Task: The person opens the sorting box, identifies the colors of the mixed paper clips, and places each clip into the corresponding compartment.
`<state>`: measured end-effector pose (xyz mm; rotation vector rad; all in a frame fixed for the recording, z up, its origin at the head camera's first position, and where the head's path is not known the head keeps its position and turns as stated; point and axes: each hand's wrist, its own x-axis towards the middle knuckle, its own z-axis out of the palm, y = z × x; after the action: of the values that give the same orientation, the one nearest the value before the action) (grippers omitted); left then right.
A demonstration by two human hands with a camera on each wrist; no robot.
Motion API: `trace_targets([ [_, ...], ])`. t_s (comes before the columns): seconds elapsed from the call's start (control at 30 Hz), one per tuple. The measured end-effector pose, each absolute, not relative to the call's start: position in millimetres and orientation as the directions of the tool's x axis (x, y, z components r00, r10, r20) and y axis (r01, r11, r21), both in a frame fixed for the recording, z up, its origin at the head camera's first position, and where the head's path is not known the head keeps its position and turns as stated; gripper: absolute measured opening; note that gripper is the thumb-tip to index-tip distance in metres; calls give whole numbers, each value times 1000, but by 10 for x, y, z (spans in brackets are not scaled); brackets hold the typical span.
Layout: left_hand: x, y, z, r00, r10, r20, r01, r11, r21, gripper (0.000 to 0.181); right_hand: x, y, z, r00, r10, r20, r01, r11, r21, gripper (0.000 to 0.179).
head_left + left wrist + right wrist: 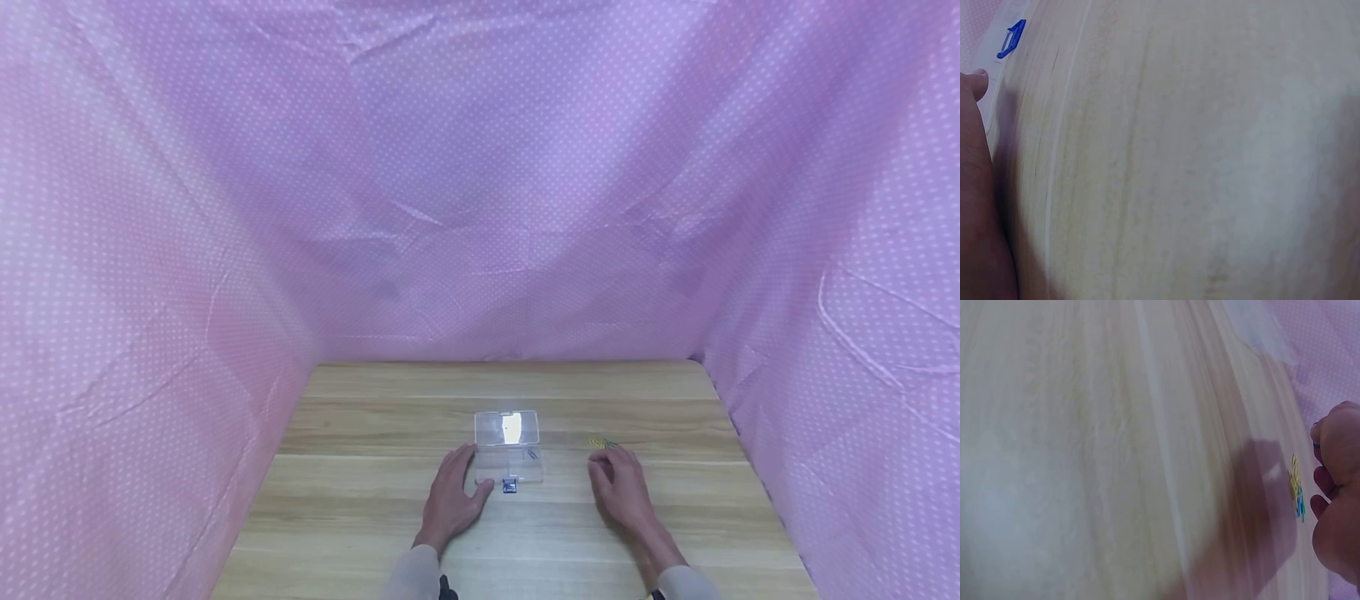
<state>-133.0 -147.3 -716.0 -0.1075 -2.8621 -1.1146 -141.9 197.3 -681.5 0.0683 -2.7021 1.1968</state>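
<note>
Pink dotted cloth walls (480, 167), table (360, 500) (wooden)

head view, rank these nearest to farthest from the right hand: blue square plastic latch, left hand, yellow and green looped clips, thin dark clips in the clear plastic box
1. Yellow and green looped clips: just beyond the right hand.
2. Thin dark clips: clear plastic box, right part.
3. Blue square plastic latch: box's front edge.
4. Left hand: box's left side.

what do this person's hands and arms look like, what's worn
The left hand and right hand are bare. A pale beige left sleeve and matching right sleeve stop short of them; something dark shows by each, too little visible to identify.
</note>
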Motion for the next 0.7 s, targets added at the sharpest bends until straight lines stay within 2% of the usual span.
trace_targets([
  [0.17,-1331,-1470,-7162,-995,39,92,90,738,669,75,-1459,1889,-6783,-973,13,229,-164,660,-733,14],
  [0.43,-1325,-1460,-7138,-993,49,110,109,744,660,74,-1530,1736,-6717,-983,5,186,-141,629,-765,14],
  [0.7,-1329,-1464,-7143,-993,46,110,108,742,662,74,-1569,1586,-6690,-980,6,201,-153,626,-765,13],
])
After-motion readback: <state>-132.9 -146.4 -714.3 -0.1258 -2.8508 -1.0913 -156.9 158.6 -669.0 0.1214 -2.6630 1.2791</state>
